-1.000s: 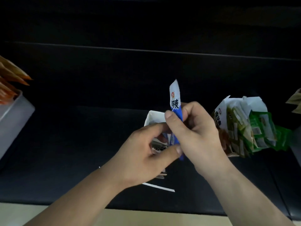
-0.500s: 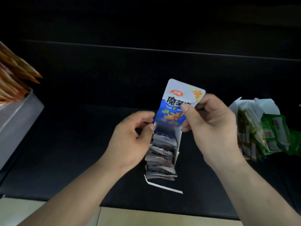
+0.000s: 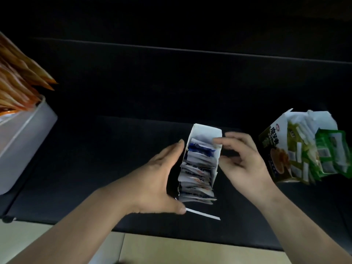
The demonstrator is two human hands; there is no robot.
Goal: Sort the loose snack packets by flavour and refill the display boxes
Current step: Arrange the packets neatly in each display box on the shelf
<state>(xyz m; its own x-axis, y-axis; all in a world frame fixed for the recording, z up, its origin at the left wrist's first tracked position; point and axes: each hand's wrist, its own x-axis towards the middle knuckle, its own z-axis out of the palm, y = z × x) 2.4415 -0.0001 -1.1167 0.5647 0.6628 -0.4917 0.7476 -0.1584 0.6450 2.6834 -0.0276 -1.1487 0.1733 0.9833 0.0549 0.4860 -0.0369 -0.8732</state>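
Note:
A narrow white display box (image 3: 206, 131) stands on the dark surface, filled with a row of blue-and-white snack packets (image 3: 198, 161). My left hand (image 3: 158, 180) lies flat against the box's left wall, fingers straight, with the thumb by the front bottom corner. On the other side, my right hand (image 3: 243, 159) hovers with loosely curled fingers; its forefinger touches the top of the right wall, and it holds nothing. A green display box (image 3: 274, 149) packed with green packets (image 3: 330, 149) leans at the right.
A white bin (image 3: 24, 141) holding orange packets (image 3: 21, 80) sits at the left edge. A white flap (image 3: 203, 214) of the box lies flat in front of it. The dark surface (image 3: 95, 168) ends at a front edge above pale floor (image 3: 171, 248).
My right hand pushed the blue packet down into the white box and let it go. My left hand moved from the box's top to flat against its left wall.

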